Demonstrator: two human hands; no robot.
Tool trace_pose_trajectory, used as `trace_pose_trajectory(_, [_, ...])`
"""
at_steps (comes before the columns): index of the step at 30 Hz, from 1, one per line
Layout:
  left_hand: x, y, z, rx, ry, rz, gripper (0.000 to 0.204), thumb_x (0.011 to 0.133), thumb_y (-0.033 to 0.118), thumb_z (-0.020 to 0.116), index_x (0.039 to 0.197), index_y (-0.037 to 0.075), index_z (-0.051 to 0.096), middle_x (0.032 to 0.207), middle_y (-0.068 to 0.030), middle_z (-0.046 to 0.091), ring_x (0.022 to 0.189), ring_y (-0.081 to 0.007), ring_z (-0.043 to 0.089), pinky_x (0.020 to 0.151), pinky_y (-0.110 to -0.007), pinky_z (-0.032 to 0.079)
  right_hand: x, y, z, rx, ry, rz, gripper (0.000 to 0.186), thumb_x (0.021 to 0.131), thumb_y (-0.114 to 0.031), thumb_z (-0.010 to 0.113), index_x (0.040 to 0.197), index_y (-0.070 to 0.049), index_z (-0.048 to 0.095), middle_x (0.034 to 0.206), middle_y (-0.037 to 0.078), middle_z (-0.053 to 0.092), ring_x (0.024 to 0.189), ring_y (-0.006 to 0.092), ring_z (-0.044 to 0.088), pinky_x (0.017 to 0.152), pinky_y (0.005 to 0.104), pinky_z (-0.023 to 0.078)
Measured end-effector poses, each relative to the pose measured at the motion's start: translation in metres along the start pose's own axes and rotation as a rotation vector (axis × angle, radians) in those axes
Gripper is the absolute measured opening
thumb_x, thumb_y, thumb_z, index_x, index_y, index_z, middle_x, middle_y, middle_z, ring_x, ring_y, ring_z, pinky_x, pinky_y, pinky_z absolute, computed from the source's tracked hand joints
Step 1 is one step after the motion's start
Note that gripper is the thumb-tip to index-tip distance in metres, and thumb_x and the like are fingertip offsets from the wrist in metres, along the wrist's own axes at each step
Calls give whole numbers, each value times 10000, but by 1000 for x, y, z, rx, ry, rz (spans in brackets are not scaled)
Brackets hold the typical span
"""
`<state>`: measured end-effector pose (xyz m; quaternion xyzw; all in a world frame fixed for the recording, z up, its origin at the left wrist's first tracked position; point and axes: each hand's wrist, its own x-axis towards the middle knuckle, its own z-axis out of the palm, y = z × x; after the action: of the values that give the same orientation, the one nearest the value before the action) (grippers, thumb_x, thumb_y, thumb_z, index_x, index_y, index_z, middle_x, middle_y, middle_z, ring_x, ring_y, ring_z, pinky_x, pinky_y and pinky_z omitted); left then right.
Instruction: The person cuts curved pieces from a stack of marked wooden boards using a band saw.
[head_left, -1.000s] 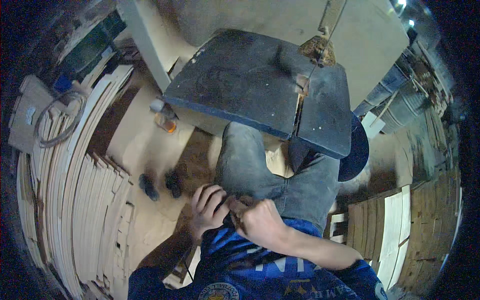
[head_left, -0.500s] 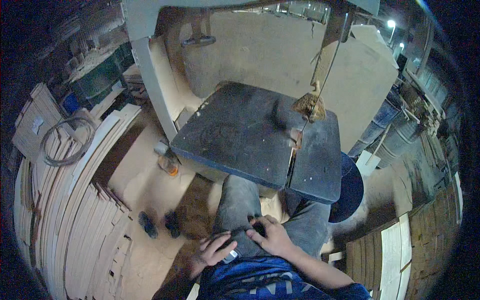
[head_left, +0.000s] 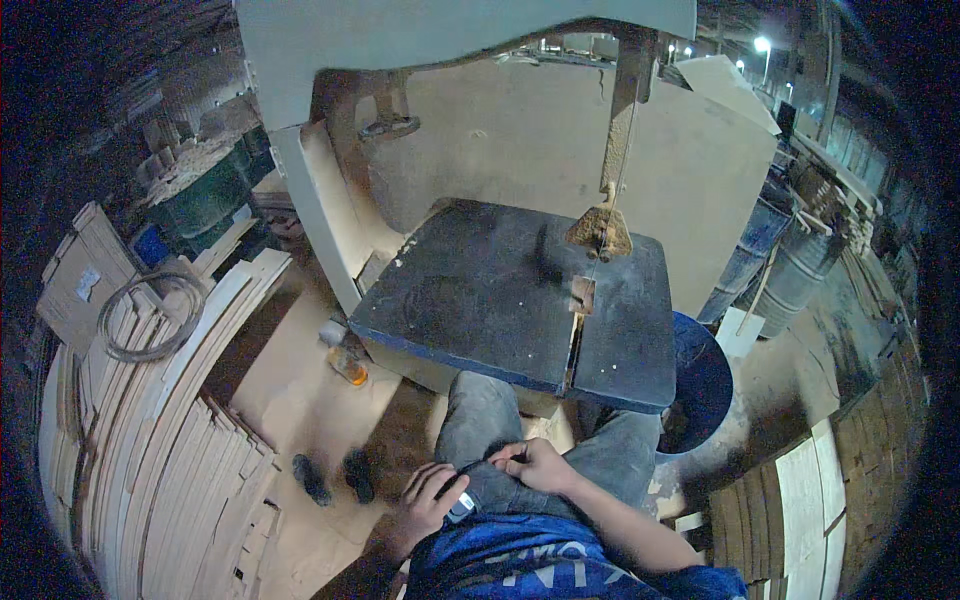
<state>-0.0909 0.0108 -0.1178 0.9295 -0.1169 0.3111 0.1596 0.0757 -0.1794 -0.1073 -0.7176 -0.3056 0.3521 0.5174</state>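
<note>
Over my lap, my left hand (head_left: 430,498) lies with its fingers stretched out, beside a small grey-and-white device (head_left: 461,506) at my waist. My right hand (head_left: 532,466) is closed in a pinch above my thigh, near the left fingertips. A thin dark strip (head_left: 474,465) shows between the two hands; what the right fingers hold is too small to make out. In front of my knees stands a band saw with a dark table (head_left: 470,290). Its dusty blade guide (head_left: 600,232) hangs above the slot, with neither hand on the saw.
Stacked wooden boards (head_left: 150,400) fill the left side, a wire coil (head_left: 152,317) lying on them. A bottle with orange contents (head_left: 348,366) and dark shoes (head_left: 333,477) are on the dusty floor. A dark round tub (head_left: 700,385), metal drums (head_left: 800,270) and more wood (head_left: 790,500) stand to the right.
My view has tilted up, showing more of the saw's upper frame. The right hand's fingers have drawn together into a pinch. The left hand stays by the device, fingers a little raised.
</note>
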Motion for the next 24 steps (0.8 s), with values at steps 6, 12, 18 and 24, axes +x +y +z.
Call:
trace_pose_trajectory(6, [5,11,-7,85,-133,37,420,843,139,566,1253,65,619,1104,-121,599,1016,-270,604,922,-417,470,-59,-53,29,-979,357,-483,576,725,-594,741,910,-49,725,838,132,585,810,318,594,772,423,496])
trace_pose_trajectory(12, [3,19,-5,103,-149,-7,418,864,143,535,1265,44,600,1178,-127,583,1063,-293,584,934,-418,455,-58,-61,54,-1018,49,-165,384,809,-453,679,841,-71,712,810,160,686,756,346,685,645,479,546])
trace_pose_trajectory(18, [1,10,4,-42,-33,60,338,858,115,570,1172,7,636,1203,-138,618,1034,-288,628,896,-404,485,-53,-52,60,-477,-26,-221,279,833,-301,644,839,-32,715,666,231,641,679,395,671,693,485,572])
trace_pose_trajectory(24, [-6,6,10,-13,83,184,354,822,78,600,1166,5,643,1214,-151,616,973,-267,639,839,-391,502,-57,-61,53,-1007,59,55,322,782,-329,733,843,-14,715,762,256,674,752,423,678,717,491,567])
